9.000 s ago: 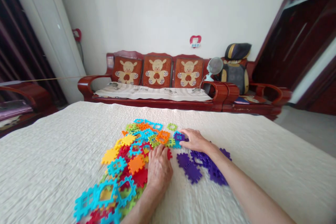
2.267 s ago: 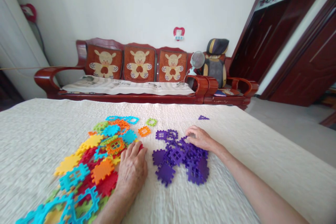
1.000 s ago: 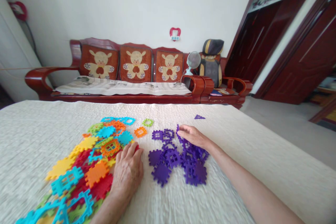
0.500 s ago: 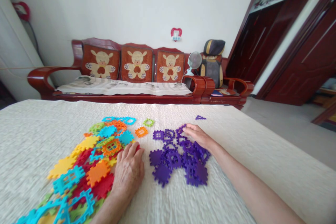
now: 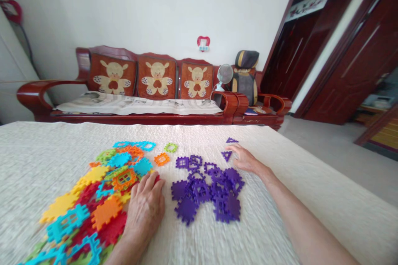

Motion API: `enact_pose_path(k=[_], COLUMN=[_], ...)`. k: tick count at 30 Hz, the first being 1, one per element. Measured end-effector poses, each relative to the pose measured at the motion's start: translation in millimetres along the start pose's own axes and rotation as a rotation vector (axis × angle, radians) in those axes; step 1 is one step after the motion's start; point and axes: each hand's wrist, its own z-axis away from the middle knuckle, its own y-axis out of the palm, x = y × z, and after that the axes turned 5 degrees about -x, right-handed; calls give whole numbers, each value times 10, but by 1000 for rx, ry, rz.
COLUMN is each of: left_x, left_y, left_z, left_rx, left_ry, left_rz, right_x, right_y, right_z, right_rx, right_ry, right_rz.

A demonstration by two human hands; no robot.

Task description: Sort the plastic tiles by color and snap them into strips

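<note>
Left hand (image 5: 144, 209) lies palm down on the cream quilted bed cover (image 5: 311, 182), fingers together and extended; its grip holds nothing. Its fingertips touch a red piece at the right edge of the mixed-colour pile of toothed plastic tiles (image 5: 93, 190), which spreads out to that hand's left and nearer the camera: yellow, orange, red, turquoise and green pieces overlapping.

Right hand (image 5: 245, 159) is stretched forward, palm down, fingers loosely spread; its grip is open and empty. Just beyond and to the left of its fingertips lies a small purple triangle (image 5: 226, 155), close to them; whether they touch cannot be told. A second purple triangle (image 5: 231, 140) lies farther out, apart from the hand.

Between the two hands sits the purple tile heap (image 5: 207, 190), pieces overlapping, directly to the left of the right wrist and just right of the left hand. An orange square tile (image 5: 162, 159) and a green ring tile (image 5: 171, 147) lie singly beyond the left fingertips.

Past the bed stands a red wooden sofa (image 5: 149, 91) with bear-print cushions.
</note>
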Motion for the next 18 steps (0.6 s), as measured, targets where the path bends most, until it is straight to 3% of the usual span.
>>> enact_pose_path(k=[3,9,18], left_x=[-3,39,42], left_y=[-1,35,72], left_z=[0,10,38], left_rx=[-10,-23,-91], left_ry=[2,20,37], left_rz=[-6,-9,-14], right_x=[-81,-114,-148], right_y=[1,112,189], right_z=[-18,-23,-1], right_rx=[-1,19,-174], right_ry=[17,-138,-77], right_rz=[-31,35,-4])
